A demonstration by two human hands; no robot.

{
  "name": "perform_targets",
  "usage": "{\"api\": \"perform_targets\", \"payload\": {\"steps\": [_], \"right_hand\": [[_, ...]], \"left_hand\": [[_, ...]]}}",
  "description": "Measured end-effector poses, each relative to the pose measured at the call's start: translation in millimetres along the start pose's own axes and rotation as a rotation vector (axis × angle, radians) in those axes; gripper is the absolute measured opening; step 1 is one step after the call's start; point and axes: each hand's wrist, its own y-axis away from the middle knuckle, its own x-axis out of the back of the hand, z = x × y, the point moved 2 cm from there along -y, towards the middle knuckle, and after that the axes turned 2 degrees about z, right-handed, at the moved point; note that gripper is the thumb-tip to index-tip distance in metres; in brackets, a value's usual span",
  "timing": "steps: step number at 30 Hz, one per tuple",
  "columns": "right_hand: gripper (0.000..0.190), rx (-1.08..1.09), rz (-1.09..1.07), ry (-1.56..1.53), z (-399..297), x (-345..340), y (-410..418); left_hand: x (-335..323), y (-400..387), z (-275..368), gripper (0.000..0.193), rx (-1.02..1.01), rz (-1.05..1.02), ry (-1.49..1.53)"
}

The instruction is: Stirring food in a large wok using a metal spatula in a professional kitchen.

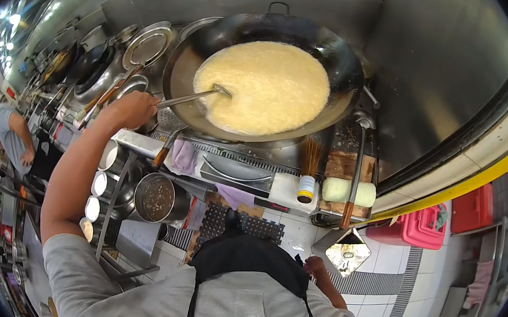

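A large dark wok (351, 76) stands on the range, with a pale yellow, frothy liquid (271, 86) in it. My left hand (133, 109) is closed round the handle of a metal ladle (186, 100), whose head dips into the near left part of the liquid. Down beside my black apron (248, 255) is my right hand (315, 266), fingers curled near something small and dark; whether it holds that is unclear. A perforated skimmer (170, 119) with a wooden handle lies just below my left hand. Another ladle (357, 169) rests across a pale green rolled cloth (334, 190).
Near the range's front edge are purple cloths (183, 156) and a bamboo wok brush (310, 164). A steel pot of brown liquid (155, 197) stands lower left. More woks (92, 65) line the far left, where another person (14, 138) stands. A pink bin (414, 226) is at right.
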Motion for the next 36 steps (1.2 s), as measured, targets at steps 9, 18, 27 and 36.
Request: {"api": "perform_targets", "payload": {"steps": [9, 18, 27, 36], "right_hand": [[0.025, 0.166, -0.140, 0.115, -6, -39, 14], [0.032, -0.156, 0.053, -0.091, -27, -66, 52], [0.020, 0.273, 0.154, 0.153, -19, -65, 46], [0.024, -0.082, -0.022, 0.093, -16, -50, 34]], "left_hand": [[-54, -126, -20, 0.031, -0.129, 0.253, 0.012], [-66, -231, 18, 0.022, -0.267, 0.319, 0.019], [-47, -248, 108, 0.029, -0.180, 0.144, 0.372], [-38, -190, 128, 0.029, -0.178, -0.052, 0.694]]}}
